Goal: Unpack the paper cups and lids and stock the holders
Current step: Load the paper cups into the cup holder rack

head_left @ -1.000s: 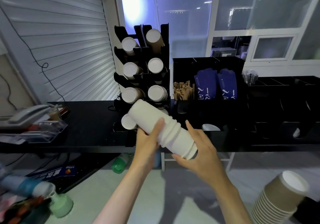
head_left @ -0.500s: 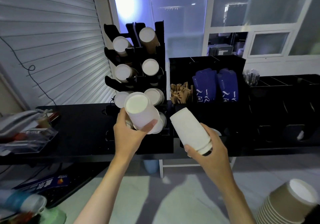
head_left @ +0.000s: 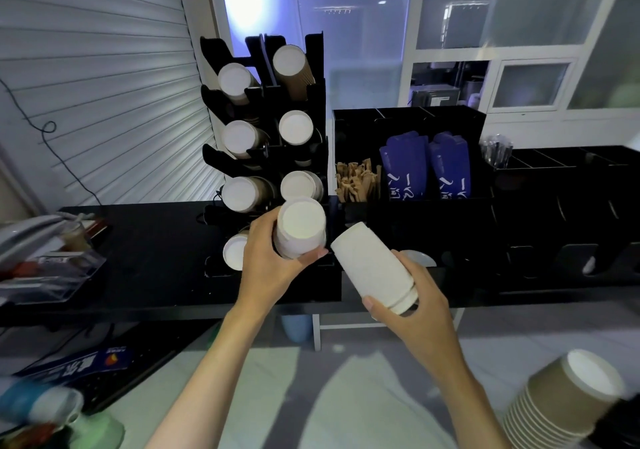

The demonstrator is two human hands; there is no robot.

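Observation:
My left hand grips a short stack of white paper cups, bottoms facing me, at the lower right slot of the black cup holder rack. My right hand holds a second stack of white cups, tilted, just right of the first and in front of the counter edge. The rack's other slots hold white and brown cup stacks, bottoms out. One more white cup stack sits in the lowest left slot.
A black counter carries the rack and a black organizer with wooden stirrers and blue sleeves. A stack of brown ripple cups stands at lower right. A telephone and clear tray sit far left.
One long white stack has been split into two. My left hand carried its half up to the rack's lower right slot; my right hand keeps the other half low and to the right.

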